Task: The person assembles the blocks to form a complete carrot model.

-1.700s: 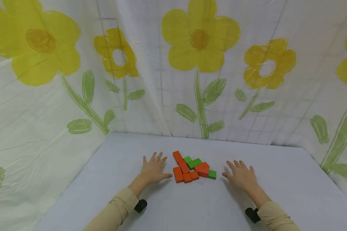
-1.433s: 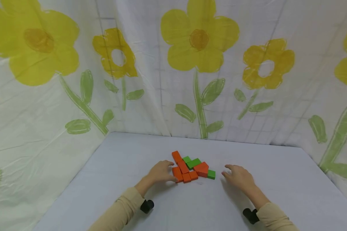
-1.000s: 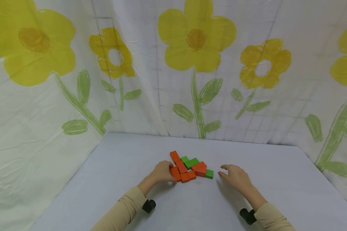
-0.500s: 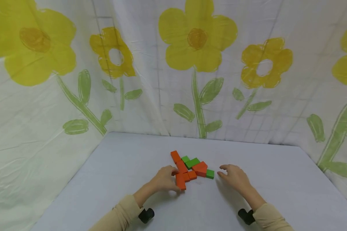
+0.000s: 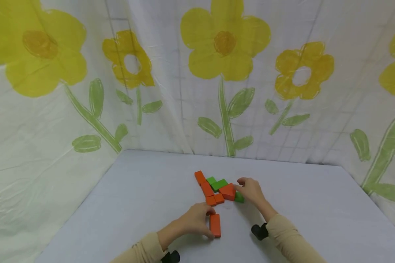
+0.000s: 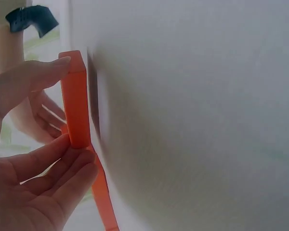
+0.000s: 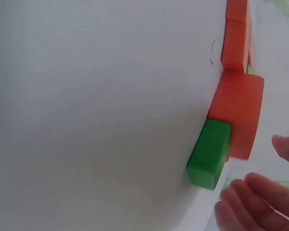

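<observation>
In the head view my left hand [image 5: 194, 220] pinches an orange rectangular block [image 5: 215, 225] by its two ends, near the front of the group. The left wrist view shows the thumb on one end of this block [image 6: 75, 108] and fingertips at the other, with a shadow on the table beside it. My right hand [image 5: 252, 192] hovers at the group's right side, fingers loosely bent and holding nothing. Closest to it are a red-orange five-sided block [image 5: 228, 191] and a green block [image 5: 239, 197], partly hidden in the head view. The right wrist view shows a gap between the fingers and this green block [image 7: 210, 151].
Two longer orange blocks [image 5: 207, 189] run toward the back left of the group. Two small orange blocks [image 5: 219, 198] sit in front, and two green blocks [image 5: 219, 185] lie behind. All rest on a white table [image 5: 145, 190], with a flower-patterned curtain [image 5: 171, 128] behind.
My left hand has gripped the orange rectangular block from the group's left end and drawn it toward me and right, turning it. My right hand has moved left, up to the five-sided block.
</observation>
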Available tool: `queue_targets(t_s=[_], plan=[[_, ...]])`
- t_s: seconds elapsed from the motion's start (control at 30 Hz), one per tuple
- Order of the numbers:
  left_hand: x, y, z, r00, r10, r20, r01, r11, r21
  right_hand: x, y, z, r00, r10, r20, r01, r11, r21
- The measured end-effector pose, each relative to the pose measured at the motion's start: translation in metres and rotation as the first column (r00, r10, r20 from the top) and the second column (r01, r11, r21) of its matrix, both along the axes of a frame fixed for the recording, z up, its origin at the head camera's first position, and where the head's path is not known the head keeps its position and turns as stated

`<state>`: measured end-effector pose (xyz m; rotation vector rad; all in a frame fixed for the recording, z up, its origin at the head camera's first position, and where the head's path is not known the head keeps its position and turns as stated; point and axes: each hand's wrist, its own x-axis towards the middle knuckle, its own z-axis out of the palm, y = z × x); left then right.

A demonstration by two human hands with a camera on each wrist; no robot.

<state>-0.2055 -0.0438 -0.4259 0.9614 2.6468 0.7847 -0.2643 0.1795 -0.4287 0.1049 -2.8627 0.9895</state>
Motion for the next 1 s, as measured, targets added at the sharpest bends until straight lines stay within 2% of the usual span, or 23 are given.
queue_targets(t_s=[0.27, 0.5, 0.67, 1.0], plan=[[0.004, 0.002, -0.001, 1.000, 0.005, 0.008, -0.005, 1.000, -0.005, -0.009, -0.027, 0.001, 0.991, -0.056, 0.122, 0.045, 0.995, 0.093], [0.004, 0.000, -0.003, 1.000, 0.011, 0.023, -0.011, 1.000, -0.003, -0.008, -0.038, 0.005, 0.988, -0.075, 0.133, 0.054, 0.986, 0.155], [0.003, -0.001, -0.002, 1.000, 0.009, 0.008, -0.009, 1.000, -0.012, -0.012, -0.038, 0.008, 0.984, -0.082, 0.155, 0.058, 0.986, 0.154], [0.000, 0.000, -0.006, 0.999, 0.018, 0.034, -0.020, 0.998, 0.052, -0.025, -0.025, 0.006, 0.973, -0.099, 0.206, 0.079, 0.992, 0.102]])
